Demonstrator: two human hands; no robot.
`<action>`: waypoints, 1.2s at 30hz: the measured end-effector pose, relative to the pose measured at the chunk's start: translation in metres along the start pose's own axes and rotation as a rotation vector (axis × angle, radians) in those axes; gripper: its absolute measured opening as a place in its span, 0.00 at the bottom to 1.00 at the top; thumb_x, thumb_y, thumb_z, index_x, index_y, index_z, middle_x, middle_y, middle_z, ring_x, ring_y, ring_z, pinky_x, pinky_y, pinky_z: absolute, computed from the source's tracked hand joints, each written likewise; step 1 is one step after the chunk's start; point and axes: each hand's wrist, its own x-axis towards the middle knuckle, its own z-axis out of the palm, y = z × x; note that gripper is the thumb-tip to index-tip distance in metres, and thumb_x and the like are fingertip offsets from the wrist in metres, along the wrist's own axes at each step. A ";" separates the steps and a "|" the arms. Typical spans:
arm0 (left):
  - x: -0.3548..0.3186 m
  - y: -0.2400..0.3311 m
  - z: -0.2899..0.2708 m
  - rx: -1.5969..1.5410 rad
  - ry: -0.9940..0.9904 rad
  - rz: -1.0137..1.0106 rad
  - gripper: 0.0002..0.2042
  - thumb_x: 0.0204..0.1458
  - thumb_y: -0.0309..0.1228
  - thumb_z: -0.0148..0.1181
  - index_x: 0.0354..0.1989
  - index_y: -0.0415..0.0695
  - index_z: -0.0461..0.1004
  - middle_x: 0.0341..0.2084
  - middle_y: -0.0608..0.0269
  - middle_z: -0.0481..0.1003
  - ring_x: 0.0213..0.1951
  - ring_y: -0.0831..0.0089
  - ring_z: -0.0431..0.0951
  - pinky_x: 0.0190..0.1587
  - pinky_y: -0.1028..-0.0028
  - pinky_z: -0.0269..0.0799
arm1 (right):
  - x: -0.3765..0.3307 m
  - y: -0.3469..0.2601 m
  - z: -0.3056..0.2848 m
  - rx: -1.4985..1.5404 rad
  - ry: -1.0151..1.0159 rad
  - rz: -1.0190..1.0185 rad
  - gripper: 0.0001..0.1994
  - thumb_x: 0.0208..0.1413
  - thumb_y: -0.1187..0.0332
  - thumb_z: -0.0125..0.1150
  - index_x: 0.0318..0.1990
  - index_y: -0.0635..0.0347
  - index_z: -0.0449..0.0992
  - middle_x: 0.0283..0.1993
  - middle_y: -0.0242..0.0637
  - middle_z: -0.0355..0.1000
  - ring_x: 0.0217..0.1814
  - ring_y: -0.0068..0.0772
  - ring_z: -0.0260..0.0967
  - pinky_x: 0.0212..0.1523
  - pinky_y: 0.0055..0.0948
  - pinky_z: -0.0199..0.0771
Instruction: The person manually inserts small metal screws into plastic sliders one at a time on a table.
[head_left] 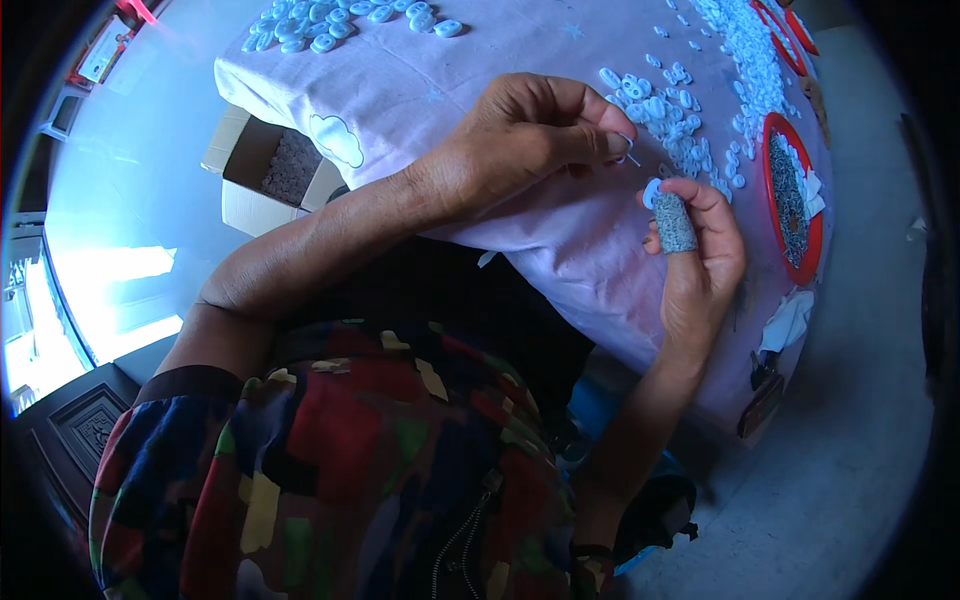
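Observation:
My left hand (530,135) hovers over the cloth-covered table (440,90) and pinches a thin metal pin (630,153) between thumb and forefinger. My right hand (700,265) is just right of it, thumb wrapped in a grey knitted finger cot (674,222), and holds a small white round plastic piece (651,192) at its fingertips. The pin's tip sits close to that piece. A heap of similar white plastic pieces (665,110) lies on the cloth right behind both hands.
A red tray (812,250) with small grey parts stands to the right. More white pieces (330,25) lie at the far left of the table and along the back right. An open cardboard box (265,170) of parts sits below the table's left edge.

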 end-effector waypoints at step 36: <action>-0.001 -0.011 0.010 0.185 -0.031 0.064 0.06 0.59 0.24 0.57 0.42 0.37 0.77 0.34 0.64 0.78 0.39 0.79 0.79 0.45 0.77 0.77 | -0.014 0.004 0.009 -0.069 0.078 -0.063 0.16 0.55 0.75 0.60 0.52 0.65 0.77 0.45 0.37 0.77 0.38 0.17 0.71 0.31 0.16 0.70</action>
